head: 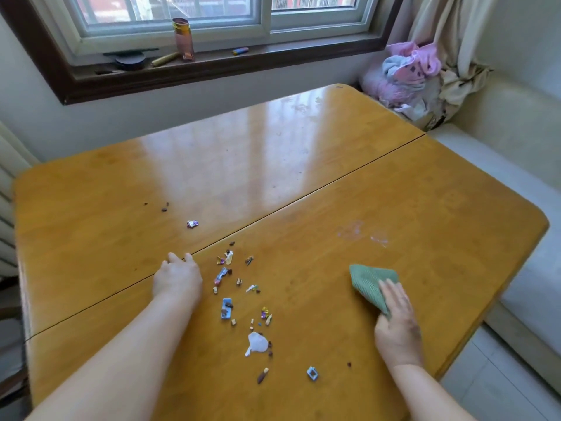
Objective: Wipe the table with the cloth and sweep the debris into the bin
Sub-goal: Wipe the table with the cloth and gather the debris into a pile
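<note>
Debris [226,309] left of the cloth [372,282] — between the hands
Right hand [397,325] presses the cloth flat-fingered; left hand [177,278] rests loose on the surface [334,177], holding nothing — bin unseen.

Scattered colourful wrapper scraps and crumbs [239,299] crowd the glossy yellow wooden bench [394,192] between left hand [177,278] and right hand [397,323]; open wood stretches beyond.

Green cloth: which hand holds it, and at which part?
The right hand presses flat on the green cloth at its near corner; the left hand holds nothing.
</note>
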`<state>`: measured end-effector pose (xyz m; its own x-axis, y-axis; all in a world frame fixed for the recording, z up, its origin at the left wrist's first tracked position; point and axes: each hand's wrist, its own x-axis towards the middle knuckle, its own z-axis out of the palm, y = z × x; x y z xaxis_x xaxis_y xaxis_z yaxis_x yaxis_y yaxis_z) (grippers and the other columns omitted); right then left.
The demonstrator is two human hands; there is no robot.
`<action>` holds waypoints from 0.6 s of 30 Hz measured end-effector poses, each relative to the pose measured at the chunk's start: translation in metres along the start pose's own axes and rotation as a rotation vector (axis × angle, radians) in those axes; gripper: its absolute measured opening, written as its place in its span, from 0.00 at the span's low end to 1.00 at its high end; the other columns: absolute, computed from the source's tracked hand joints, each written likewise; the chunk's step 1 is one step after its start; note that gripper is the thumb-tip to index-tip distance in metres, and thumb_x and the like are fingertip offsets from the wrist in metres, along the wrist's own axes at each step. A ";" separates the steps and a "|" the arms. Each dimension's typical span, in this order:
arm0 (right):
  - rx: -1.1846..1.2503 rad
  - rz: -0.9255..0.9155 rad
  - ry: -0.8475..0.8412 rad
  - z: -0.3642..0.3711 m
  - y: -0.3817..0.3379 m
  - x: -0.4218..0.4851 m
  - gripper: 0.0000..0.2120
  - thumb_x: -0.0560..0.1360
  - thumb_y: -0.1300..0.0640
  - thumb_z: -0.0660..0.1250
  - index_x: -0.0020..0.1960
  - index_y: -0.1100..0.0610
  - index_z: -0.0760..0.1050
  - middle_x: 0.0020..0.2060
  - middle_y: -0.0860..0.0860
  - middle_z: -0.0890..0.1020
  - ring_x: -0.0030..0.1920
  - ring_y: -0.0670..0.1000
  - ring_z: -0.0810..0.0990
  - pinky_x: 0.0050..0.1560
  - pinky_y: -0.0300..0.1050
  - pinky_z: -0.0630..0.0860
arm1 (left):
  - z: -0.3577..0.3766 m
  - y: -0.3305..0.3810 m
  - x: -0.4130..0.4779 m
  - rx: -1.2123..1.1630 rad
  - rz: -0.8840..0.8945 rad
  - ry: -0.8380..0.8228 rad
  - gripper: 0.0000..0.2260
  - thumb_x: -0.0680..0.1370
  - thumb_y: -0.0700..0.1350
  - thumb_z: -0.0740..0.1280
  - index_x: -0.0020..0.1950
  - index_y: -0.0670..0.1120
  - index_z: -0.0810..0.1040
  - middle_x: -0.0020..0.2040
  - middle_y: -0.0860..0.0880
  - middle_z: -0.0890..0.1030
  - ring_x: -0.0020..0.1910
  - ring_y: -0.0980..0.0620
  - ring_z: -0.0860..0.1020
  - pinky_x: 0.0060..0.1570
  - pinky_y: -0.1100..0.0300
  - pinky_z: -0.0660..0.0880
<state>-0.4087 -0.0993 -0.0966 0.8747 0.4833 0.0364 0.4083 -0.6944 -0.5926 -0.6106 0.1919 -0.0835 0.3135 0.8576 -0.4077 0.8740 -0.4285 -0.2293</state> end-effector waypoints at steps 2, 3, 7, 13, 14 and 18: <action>-0.046 0.036 -0.011 0.004 0.011 -0.029 0.31 0.68 0.76 0.57 0.69 0.57 0.65 0.70 0.55 0.67 0.73 0.53 0.58 0.74 0.50 0.54 | -0.002 0.000 0.001 0.024 0.006 -0.008 0.25 0.80 0.39 0.53 0.77 0.44 0.51 0.76 0.39 0.56 0.71 0.42 0.65 0.62 0.52 0.72; -0.047 0.032 -0.003 0.010 0.008 -0.043 0.31 0.68 0.76 0.58 0.69 0.57 0.64 0.71 0.54 0.66 0.73 0.53 0.57 0.74 0.51 0.54 | -0.003 -0.001 0.002 0.034 0.009 -0.011 0.25 0.80 0.38 0.52 0.77 0.44 0.51 0.76 0.38 0.56 0.71 0.41 0.65 0.62 0.52 0.72; 0.034 -0.071 -0.066 0.042 -0.031 -0.088 0.33 0.66 0.76 0.59 0.68 0.57 0.66 0.70 0.50 0.66 0.73 0.51 0.57 0.73 0.47 0.54 | -0.002 -0.002 0.002 0.065 0.024 -0.023 0.25 0.79 0.38 0.49 0.77 0.44 0.51 0.75 0.38 0.57 0.70 0.41 0.66 0.61 0.51 0.72; 0.256 -0.109 -0.086 0.044 -0.063 -0.073 0.33 0.67 0.76 0.56 0.68 0.54 0.66 0.68 0.44 0.65 0.72 0.44 0.57 0.68 0.24 0.46 | 0.001 -0.005 0.002 0.111 0.049 -0.010 0.25 0.79 0.37 0.50 0.77 0.45 0.51 0.73 0.39 0.62 0.67 0.42 0.69 0.58 0.52 0.74; 0.227 -0.090 -0.040 0.034 -0.055 -0.060 0.32 0.67 0.76 0.56 0.68 0.55 0.67 0.68 0.46 0.66 0.72 0.45 0.57 0.69 0.27 0.47 | 0.000 -0.005 0.001 0.115 0.053 -0.015 0.25 0.79 0.37 0.49 0.77 0.45 0.51 0.74 0.39 0.61 0.68 0.42 0.69 0.59 0.52 0.74; 0.074 0.074 0.041 0.009 -0.021 -0.035 0.30 0.70 0.74 0.56 0.69 0.56 0.64 0.71 0.52 0.65 0.74 0.49 0.56 0.72 0.40 0.50 | -0.001 -0.003 -0.001 0.108 0.037 -0.039 0.26 0.79 0.38 0.50 0.77 0.45 0.50 0.76 0.39 0.55 0.70 0.40 0.66 0.61 0.50 0.72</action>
<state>-0.4501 -0.0966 -0.0920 0.9121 0.4093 0.0222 0.3234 -0.6852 -0.6526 -0.6134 0.1929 -0.0814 0.3285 0.8298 -0.4511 0.8162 -0.4898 -0.3066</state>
